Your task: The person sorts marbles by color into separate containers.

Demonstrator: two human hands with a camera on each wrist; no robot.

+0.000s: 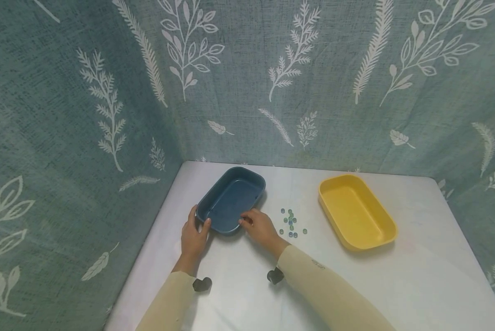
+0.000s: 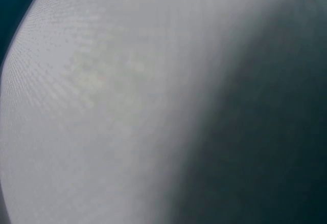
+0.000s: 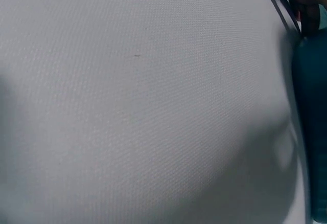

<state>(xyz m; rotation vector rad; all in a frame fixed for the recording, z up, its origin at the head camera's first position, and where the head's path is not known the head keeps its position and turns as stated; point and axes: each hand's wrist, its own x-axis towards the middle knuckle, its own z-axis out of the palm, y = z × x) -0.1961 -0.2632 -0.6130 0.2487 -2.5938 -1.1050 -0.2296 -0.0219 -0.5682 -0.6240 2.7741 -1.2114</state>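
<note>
Holding the blue tray (image 1: 232, 202): left hand (image 1: 194, 236), thumb and fingers about its near-left corner
Right hand (image 1: 261, 227): fingers bent at its near-right rim; cannot tell whether they pinch anything
White surface (image 1: 247, 299): blue tray toward far-left corner, yellow tray (image 1: 356, 211) toward right edge, beads (image 1: 290, 223) between
Room: leaf-patterned cloth (image 1: 239, 105) beyond far edge

A yellow tray (image 1: 356, 216) sits slantwise on the white table (image 1: 429, 276), with blue-green cloth (image 1: 243, 82) bearing white leaf prints hanging behind and at both sides.
</note>
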